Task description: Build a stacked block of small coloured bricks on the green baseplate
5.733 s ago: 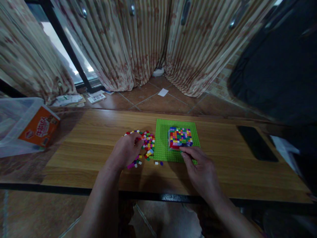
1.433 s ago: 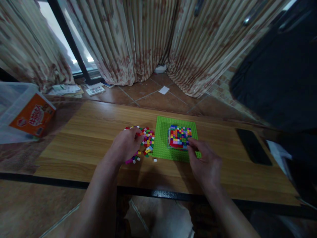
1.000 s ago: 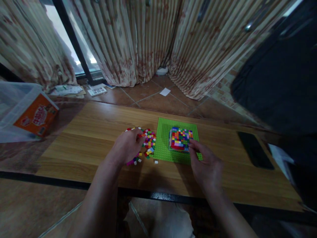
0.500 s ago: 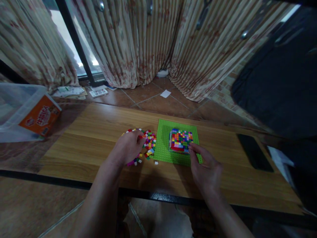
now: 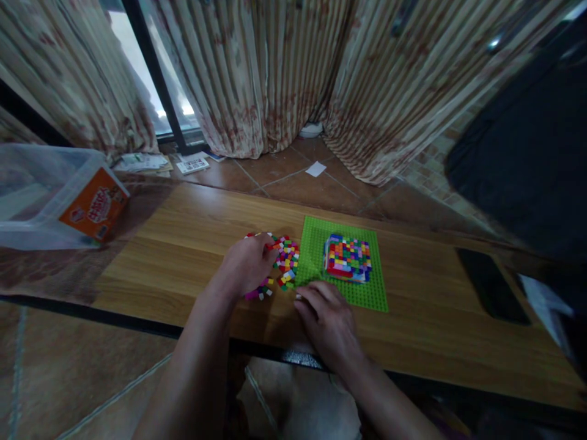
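A green studded baseplate (image 5: pixel 367 296) lies on the wooden table (image 5: pixel 183 244). A square block of many-coloured small bricks (image 5: pixel 347 258) is built on it. Left of the plate lies a pile of loose small bricks (image 5: pixel 287 260). My left hand (image 5: pixel 247 266) rests on that pile with its fingers curled over the pieces; what it holds is hidden. My right hand (image 5: pixel 326 318) lies low on the table at the plate's near left corner, fingers spread. Its fingertips are beside a loose white brick (image 5: pixel 298 296).
A black phone (image 5: pixel 493 293) lies at the table's right end. A clear plastic bin (image 5: pixel 27 183) with an orange box (image 5: pixel 94 205) stands off the left end. Dark fabric (image 5: pixel 527 153) hangs at the right. Curtains and floor papers (image 5: pixel 142 162) are behind. The table's front edge runs under my wrists.
My right hand has left the near right corner of the brick block and moved left and nearer, to the plate's near left corner. My left hand stays on the pile.
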`<state>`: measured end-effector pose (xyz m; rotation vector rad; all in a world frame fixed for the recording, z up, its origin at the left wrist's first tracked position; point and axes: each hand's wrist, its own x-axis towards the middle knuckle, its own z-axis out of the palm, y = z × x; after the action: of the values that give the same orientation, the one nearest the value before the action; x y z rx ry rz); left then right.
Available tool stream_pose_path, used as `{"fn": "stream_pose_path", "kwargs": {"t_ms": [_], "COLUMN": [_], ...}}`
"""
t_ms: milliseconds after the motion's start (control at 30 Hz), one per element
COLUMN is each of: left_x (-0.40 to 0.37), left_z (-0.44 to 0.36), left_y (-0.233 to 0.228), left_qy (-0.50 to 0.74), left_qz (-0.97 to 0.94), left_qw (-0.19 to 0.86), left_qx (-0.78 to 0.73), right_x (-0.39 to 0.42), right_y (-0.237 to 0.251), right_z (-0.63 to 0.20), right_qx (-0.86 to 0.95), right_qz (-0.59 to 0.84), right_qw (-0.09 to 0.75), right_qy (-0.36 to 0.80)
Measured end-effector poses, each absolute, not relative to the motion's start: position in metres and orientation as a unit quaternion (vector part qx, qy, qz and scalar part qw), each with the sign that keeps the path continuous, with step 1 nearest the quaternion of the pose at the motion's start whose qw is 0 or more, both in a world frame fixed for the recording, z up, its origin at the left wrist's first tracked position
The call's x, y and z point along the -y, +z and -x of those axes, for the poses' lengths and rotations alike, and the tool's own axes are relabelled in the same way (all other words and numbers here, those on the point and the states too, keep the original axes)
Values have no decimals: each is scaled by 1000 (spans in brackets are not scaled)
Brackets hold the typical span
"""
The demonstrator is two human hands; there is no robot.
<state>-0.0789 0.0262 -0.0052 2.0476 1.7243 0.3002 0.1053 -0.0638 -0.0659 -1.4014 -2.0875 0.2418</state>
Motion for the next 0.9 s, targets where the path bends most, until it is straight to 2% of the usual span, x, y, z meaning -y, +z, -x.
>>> {"fn": "stream_pose_path", "kwargs": {"t_ms": [167,400,600,900], "left_x": [-26,-26,-27,-30], "left_z": [78,78,78,79], "left_y": [-5,-4,-3,-9], "left_qy": [101,101,90,103], "left_qz": [-736,-739,-736,-742], "left_qw": [228,235,245,245], "left_qx": [-629,-623,-624,-615], "right_x": [61,64,54,49], "right_y": [-67,-49,-36,-36], "right_z": [-101,-117,-165,-187], "right_qx": [783,725,631,642], "right_qz": [533,547,624,660], "right_qw": [311,384,449,390], "right_qy": [81,167,104,29]}}
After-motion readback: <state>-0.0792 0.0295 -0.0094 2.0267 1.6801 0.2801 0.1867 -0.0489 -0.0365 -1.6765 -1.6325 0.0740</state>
